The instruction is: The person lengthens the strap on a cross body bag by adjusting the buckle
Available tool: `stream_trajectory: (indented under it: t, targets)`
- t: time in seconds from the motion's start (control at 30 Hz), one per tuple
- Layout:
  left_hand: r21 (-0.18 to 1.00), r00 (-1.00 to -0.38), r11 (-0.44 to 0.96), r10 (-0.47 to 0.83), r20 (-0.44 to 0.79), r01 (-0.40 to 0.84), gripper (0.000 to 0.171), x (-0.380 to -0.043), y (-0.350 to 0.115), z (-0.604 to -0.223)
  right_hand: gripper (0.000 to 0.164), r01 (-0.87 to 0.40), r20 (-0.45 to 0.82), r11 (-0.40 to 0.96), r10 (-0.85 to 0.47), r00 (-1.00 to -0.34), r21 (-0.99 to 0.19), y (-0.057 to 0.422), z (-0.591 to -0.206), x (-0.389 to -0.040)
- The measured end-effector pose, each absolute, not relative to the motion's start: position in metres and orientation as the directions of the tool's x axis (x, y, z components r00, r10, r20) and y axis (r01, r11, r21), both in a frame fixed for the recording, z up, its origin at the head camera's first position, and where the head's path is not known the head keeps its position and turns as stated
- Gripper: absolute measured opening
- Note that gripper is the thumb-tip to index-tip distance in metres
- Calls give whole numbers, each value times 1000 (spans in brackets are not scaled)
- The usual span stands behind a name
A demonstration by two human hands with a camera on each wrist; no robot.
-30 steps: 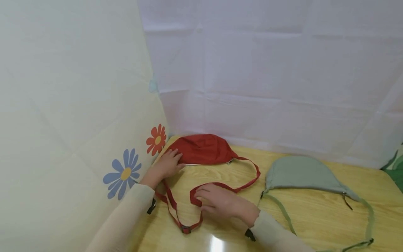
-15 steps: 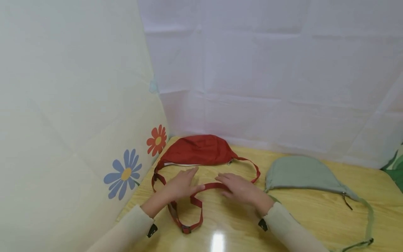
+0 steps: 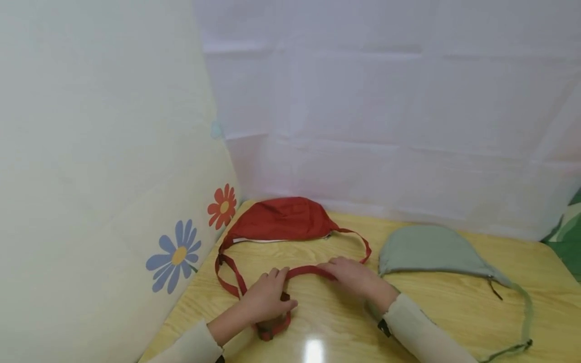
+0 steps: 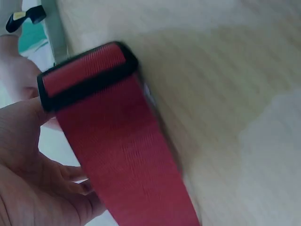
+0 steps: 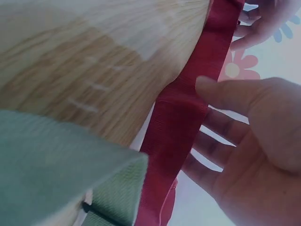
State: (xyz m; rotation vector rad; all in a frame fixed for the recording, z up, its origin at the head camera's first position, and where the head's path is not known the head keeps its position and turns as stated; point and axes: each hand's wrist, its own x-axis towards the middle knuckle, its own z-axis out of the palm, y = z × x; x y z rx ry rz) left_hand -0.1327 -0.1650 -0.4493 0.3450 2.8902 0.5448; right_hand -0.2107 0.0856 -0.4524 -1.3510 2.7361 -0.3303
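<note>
A red waist bag [image 3: 281, 219] lies near the back corner of the wooden table, its strap [image 3: 310, 270] looping toward me. My right hand [image 3: 356, 277] pinches the strap at its right side; in the right wrist view the thumb lies over the red webbing [image 5: 176, 113] with the fingers behind. Over the strap's left part is my left hand [image 3: 265, 297], thumb spread away from the fingers. In the left wrist view its fingers lie partly behind the webbing, beside a black slider buckle [image 4: 89, 77]. The hand hides part of the strap.
To the right lies a pale green bag [image 3: 428, 249], its strap [image 3: 528, 307] trailing forward past my right forearm. A white cloth [image 3: 327, 101] hangs behind the table [image 3: 535, 272]. Another, with a blue flower [image 3: 174, 256] and a red flower, rises at the left.
My left hand has left the red bag's left end and come forward to the strap. My right hand has shifted right and back along the strap and now pinches it.
</note>
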Motion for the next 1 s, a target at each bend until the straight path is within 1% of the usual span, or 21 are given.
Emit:
stream_trajectory:
  t: [0.13, 0.23, 0.33, 0.43, 0.53, 0.67, 0.77, 0.87, 1.0]
  targets:
    - [392, -946, 892, 298, -130, 227, 78, -126, -162, -450, 37, -763, 9, 609, -780, -625, -216, 85, -454, -210]
    - [405, -928, 878, 340, -153, 255, 81, -120, -160, -449, 37, -743, -12, 629, -765, -644, -229, 86, -456, -210]
    - [398, -904, 863, 397, -156, 311, 87, -114, -157, -448, 35, -729, -9, 642, -752, -659, -238, 89, -457, -211]
    - [376, -873, 849, 458, -168, 373, 90, -106, -154, -446, 28, -737, 12, 637, -755, -656, -225, 92, -457, -213]
    - [347, -841, 836, 506, -189, 425, 88, -98, -153, -444, 22, -746, 17, 635, -759, -651, -203, 96, -457, -216]
    - [326, -798, 811, 564, -211, 487, 87, -90, -154, -441, 19, -756, 13, 630, -767, -642, -180, 101, -454, -220]
    - [331, -770, 794, 593, -235, 510, 86, -87, -155, -440, 18, -761, 10, 628, -770, -638, -159, 104, -452, -224]
    - [352, -769, 787, 597, -228, 507, 71, -86, -153, -441, 17, -759, 5, 633, -767, -641, -154, 104, -449, -227]
    - [379, -785, 781, 590, -188, 496, 42, -86, -151, -443, 17, -741, -5, 651, -752, -660, -167, 101, -447, -230]
